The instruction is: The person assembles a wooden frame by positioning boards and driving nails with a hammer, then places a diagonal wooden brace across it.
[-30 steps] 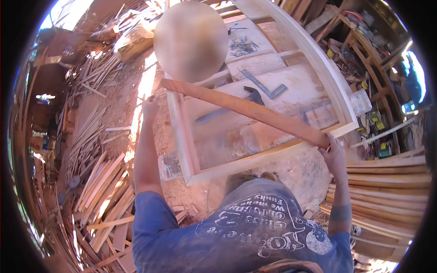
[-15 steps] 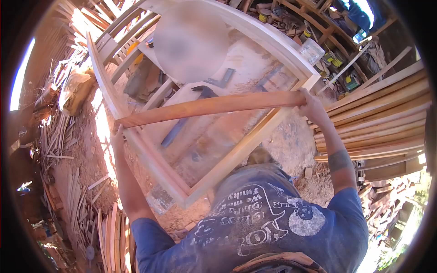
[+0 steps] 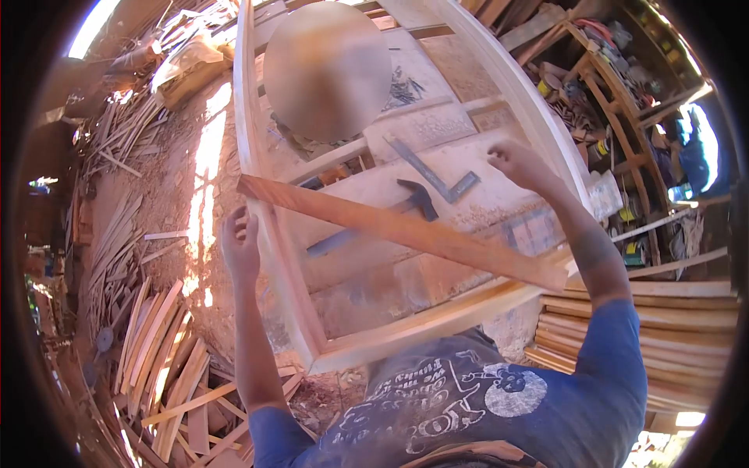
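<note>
A reddish-brown wooden plank [image 3: 406, 232] lies slantwise across a large pale wooden frame [image 3: 429, 313], its left end on the left rail and its right end near the front rail. My left hand [image 3: 240, 238] is beside the left rail, just below the plank's end, with fingers loosely curled and apart and nothing in them. Over the bench, beyond the plank, my right hand [image 3: 515, 165] reaches forward with bent fingers, holding nothing I can see. Nearest to it is a metal square [image 3: 456, 187]. A claw hammer [image 3: 421, 199] lies partly under the plank.
Inside the frame is a dusty workbench [image 3: 367, 300] with wood shavings. Stacked boards [image 3: 624, 331] stand at the right, near cluttered wooden shelves [image 3: 612, 117]. Wood strips [image 3: 160, 351] lie on the left floor. A blurred patch hides part of the far bench.
Both hands have let go of the plank, which now rests slantwise with its right end closer to me. My right hand has moved forward over the bench; the view has turned.
</note>
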The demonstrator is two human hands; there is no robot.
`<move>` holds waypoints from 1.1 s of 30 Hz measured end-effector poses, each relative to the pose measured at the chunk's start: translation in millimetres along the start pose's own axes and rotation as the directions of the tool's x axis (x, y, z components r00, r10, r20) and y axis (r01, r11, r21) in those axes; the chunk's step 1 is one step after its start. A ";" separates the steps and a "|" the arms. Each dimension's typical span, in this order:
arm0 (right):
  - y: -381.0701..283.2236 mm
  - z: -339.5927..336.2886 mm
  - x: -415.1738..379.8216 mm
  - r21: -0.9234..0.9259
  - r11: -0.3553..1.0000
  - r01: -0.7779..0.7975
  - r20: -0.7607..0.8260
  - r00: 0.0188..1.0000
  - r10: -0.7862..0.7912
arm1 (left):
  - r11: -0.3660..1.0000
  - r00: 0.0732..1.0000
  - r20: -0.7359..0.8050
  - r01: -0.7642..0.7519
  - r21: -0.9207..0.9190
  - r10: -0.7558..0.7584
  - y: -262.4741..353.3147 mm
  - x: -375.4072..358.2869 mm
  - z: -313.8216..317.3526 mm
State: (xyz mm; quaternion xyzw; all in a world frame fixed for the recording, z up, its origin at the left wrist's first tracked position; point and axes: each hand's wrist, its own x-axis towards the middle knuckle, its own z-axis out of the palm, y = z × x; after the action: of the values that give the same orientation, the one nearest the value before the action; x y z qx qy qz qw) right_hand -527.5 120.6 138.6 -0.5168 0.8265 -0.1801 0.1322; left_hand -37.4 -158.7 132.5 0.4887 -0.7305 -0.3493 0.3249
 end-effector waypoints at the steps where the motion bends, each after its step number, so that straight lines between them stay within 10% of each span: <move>1: 1.8 16.3 47.4 -0.037 0.998 0.048 0.051 0.998 -0.046 | 1.000 1.000 0.007 -0.001 -0.009 0.001 6.8 -8.3 4.2; 4: 11.7 85.7 177.9 -0.122 0.968 0.219 -0.102 0.967 -0.232 | 0.995 0.997 0.034 -0.070 0.069 0.068 31.4 -34.8 17.0; 10: -13.5 146.3 300.0 -0.289 0.955 0.066 -0.111 0.989 -0.102 | 0.988 0.990 0.138 -0.014 0.152 -0.007 67.4 -95.9 33.9; 18: -9.0 145.3 319.9 -0.350 0.936 0.037 -0.025 0.999 -0.048 | 0.994 0.963 0.249 0.090 0.064 -0.103 88.1 -117.2 50.7; 25: -17.1 110.2 300.6 0.026 0.999 -0.048 -0.013 0.999 0.048 | 0.993 0.947 0.318 -0.008 -0.122 0.047 103.4 -92.2 73.0; 29: -115.5 46.3 219.3 0.554 0.833 -0.018 0.321 0.927 -0.193 | 0.747 0.956 0.248 0.278 -0.604 -0.155 106.2 -67.4 99.0; 33: -202.8 3.9 130.9 0.613 0.778 0.137 0.348 0.837 -0.422 | 0.334 0.894 0.359 0.436 -0.836 -0.267 130.4 -16.0 123.9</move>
State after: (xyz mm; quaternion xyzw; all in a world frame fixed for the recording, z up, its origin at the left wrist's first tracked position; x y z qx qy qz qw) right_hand -418.7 -79.4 218.9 -0.6022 0.5892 -0.3043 0.4445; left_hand -197.1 -83.5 170.8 0.3537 -0.3272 -0.7835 0.3925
